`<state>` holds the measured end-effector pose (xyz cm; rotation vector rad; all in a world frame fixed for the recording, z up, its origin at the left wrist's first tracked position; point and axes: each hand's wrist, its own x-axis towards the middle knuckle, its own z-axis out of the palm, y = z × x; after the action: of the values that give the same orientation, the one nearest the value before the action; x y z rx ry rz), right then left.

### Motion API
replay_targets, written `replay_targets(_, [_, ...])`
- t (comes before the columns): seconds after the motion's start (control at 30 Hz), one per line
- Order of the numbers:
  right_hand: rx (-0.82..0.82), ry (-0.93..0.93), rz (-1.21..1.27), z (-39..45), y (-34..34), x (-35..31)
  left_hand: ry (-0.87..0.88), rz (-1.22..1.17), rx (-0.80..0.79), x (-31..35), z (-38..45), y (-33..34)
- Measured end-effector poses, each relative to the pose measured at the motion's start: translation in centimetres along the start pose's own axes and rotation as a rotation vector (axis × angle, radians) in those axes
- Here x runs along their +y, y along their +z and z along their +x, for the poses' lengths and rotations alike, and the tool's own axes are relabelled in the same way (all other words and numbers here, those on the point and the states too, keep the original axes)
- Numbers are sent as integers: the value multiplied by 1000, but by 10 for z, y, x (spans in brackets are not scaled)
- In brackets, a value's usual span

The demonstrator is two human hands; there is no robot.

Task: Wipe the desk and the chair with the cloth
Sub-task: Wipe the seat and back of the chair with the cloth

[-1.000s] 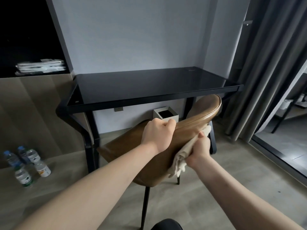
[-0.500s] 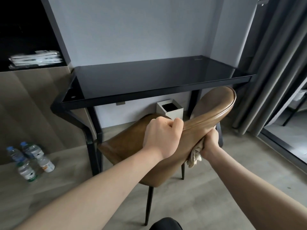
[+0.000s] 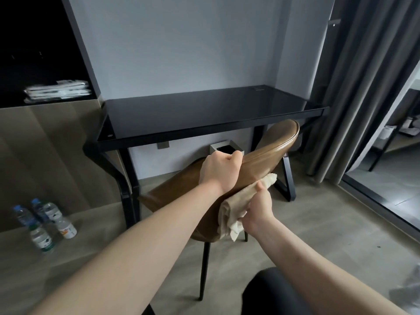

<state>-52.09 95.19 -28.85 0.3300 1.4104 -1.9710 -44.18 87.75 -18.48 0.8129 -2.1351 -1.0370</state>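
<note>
The right hand (image 3: 258, 209), gripping the cloth (image 3: 241, 201), had slid back toward six o'clock down the chair (image 3: 266, 155); left-hand fingers (image 3: 234, 155) clenched its top edge, wiping ongoing.

The worktop (image 3: 204, 114) in front of you is glossy black glass on a matt black metal frame. The chair (image 3: 261, 160) you hold has a smooth brown leather-like shell with a soft sheen and thin matt black legs. The cloth (image 3: 238, 201) looks soft, cream, slightly nubby. Clear plastic bottles (image 3: 45, 221) stand on the matt wood-grain floor (image 3: 318, 223).
</note>
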Motion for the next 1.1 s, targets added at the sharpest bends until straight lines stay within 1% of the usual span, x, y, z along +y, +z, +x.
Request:
replay_targets(0.07, [-25,15,13,-39,6,-4,-2,-8,-18,1,-4,-1])
replay_targets(0.1, [-46,-36,-33,-55,11,-6,3,-6,-32,1,-5,-1])
replay_targets(0.13, [-56,-139,-79,-68,14,-7,13,-3,-39,1,-5,-2])
replay_targets(0.2, [-133,-355,-118,-76,11,-2,42,-6,-31,-1,-3,-4])
replay_targets(0.27, [-180,-533,-177,-71,3,9,71,-6,-12,-3,0,-4])
replay_targets(0.33, [-125,-689,-301,-60,-2,20,82,-7,-11,-8,2,-3])
replay_targets(0.43, [-32,-820,-469,-38,-7,27,99,9,-3,-12,3,0])
replay_targets(0.5, [-19,-897,-516,-24,-11,26,105,12,0,-14,3,3])
replay_targets(0.57, [-15,-962,-511,-6,-12,25,114,-8,-8,-15,4,4])
replay_targets(0.77, [10,-1051,-441,27,-2,26,127,-22,18,-22,13,13])
replay_targets(0.93, [-17,-1138,-381,41,-5,9,117,-13,14,-20,16,16])
replay_targets(1.0, [-23,-1097,-328,37,-5,2,107,-4,4,-18,15,15])
replay_targets(1.1, [-18,-956,-291,20,-4,-1,92,2,2,-16,16,14])
